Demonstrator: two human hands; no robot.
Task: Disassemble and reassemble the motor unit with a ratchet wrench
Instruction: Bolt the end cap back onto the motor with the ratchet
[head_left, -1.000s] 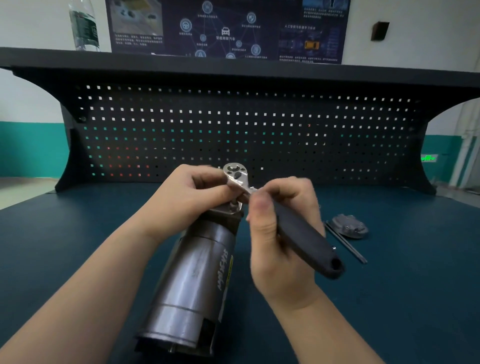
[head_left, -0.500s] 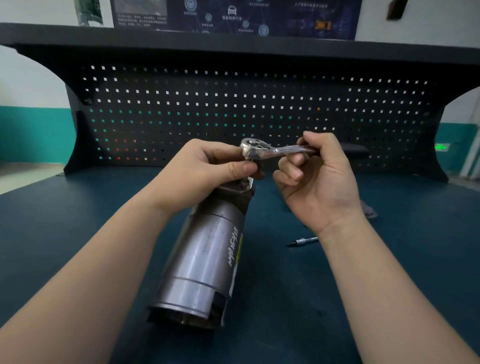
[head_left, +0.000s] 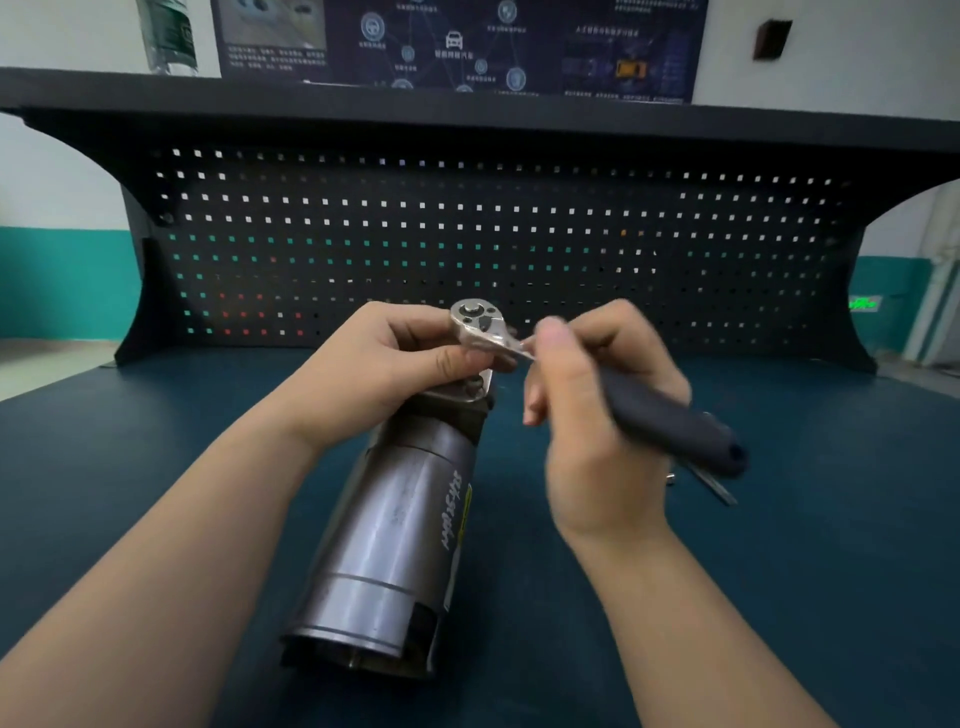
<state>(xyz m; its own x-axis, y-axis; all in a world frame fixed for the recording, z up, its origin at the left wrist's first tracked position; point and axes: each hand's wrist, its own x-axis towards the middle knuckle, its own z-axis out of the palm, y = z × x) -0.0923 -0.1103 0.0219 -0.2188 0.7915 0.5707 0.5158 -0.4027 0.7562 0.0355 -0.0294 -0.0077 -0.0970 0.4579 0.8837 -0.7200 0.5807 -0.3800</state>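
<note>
Now the ratchet wrench (head_left: 597, 384) handle has swung back toward the person, right hand (head_left: 602, 431) clamped on it; left hand (head_left: 384, 369) grips its head atop the motor unit (head_left: 395, 530) lying on the blue-green table (head_left: 805, 545), pegboard (head_left: 493, 234) behind.

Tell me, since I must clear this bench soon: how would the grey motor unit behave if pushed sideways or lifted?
The motor unit lies on its side and its body is round, so a sideways push would probably roll it. It looks like solid metal, so likely heavy for its size. The smooth casing may slip in one hand; the left hand steadies its top.
</note>
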